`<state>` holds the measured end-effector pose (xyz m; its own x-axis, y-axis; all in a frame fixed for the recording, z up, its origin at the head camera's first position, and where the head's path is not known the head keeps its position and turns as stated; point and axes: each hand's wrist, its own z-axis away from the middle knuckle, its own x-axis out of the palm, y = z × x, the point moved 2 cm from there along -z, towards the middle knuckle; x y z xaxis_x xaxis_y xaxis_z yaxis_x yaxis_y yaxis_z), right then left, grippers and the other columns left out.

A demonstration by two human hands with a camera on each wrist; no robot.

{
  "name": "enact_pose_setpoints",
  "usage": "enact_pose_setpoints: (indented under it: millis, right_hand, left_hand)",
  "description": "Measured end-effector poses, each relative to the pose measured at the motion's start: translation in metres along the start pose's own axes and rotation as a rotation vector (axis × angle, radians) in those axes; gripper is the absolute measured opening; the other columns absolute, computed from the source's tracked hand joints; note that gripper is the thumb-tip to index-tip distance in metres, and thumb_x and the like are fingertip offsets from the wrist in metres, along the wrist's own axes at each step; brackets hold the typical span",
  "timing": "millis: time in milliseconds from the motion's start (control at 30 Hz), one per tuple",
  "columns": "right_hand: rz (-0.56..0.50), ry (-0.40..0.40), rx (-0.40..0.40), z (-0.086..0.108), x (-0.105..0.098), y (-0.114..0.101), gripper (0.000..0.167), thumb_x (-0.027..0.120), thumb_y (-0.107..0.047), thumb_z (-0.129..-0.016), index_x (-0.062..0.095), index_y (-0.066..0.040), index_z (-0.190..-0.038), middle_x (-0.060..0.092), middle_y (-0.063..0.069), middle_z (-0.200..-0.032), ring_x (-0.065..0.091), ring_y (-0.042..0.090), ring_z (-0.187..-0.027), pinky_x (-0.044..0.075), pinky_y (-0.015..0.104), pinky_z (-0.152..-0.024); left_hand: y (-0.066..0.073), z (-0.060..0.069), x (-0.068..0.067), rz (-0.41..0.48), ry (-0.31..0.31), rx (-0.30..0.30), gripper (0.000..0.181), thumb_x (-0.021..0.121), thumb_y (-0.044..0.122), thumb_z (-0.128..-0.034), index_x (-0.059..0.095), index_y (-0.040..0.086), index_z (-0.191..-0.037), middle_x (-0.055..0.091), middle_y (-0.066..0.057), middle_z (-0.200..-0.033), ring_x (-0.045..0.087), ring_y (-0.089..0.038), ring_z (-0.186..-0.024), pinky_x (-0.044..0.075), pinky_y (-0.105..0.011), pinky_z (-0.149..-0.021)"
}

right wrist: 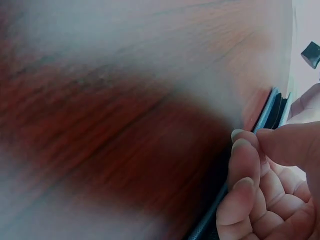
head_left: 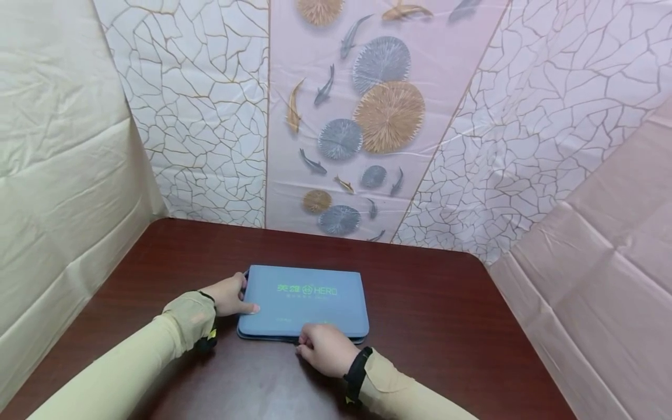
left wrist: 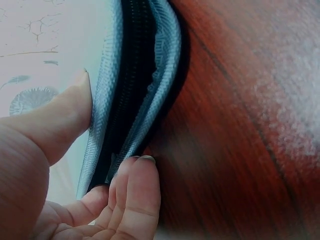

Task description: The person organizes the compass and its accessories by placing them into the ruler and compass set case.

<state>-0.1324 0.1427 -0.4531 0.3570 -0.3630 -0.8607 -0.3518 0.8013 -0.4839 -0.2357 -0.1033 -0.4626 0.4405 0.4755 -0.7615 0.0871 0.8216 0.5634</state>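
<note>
A flat blue zippered case [head_left: 310, 291] with green "HERO" lettering lies on the table. My left hand [head_left: 227, 295] holds its left end, thumb on the lid. In the left wrist view the thumb [left wrist: 60, 120] presses the cover while curled fingers sit at the zipper edge [left wrist: 135, 90], where the two sides gape apart. At the near long edge, my right hand [head_left: 329, 350] has its thumb and forefinger pinched together on the zipper pull, which those fingers mostly hide. The right wrist view shows that hand [right wrist: 270, 185] beside the parted zipper edge [right wrist: 272, 112].
The dark red-brown wooden table [head_left: 430, 326] extends around the case. Patterned cloth [head_left: 210, 116] hangs behind it, and plain pale cloth walls [head_left: 68, 175] stand at both sides. Dark bands [head_left: 358, 370] circle both wrists.
</note>
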Motion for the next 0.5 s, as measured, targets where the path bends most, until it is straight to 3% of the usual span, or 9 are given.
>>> enact_pose_setpoints:
  millis: [500]
  right_hand:
    - [-0.031, 0.034, -0.015, 0.0027, -0.0025, 0.0093, 0.011, 0.063, -0.02, -0.095, 0.072, -0.018, -0.089, 0.059, -0.015, -0.073, 0.052, 0.0, -0.062, 0.045, 0.023, -0.059]
  left_hand:
    - [-0.0027, -0.002, 0.003, 0.02, -0.003, -0.004, 0.082, 0.078, 0.047, -0.0789, 0.039, -0.006, -0.128, 0.055, -0.012, -0.098, 0.055, -0.023, -0.085, 0.047, -0.04, -0.075]
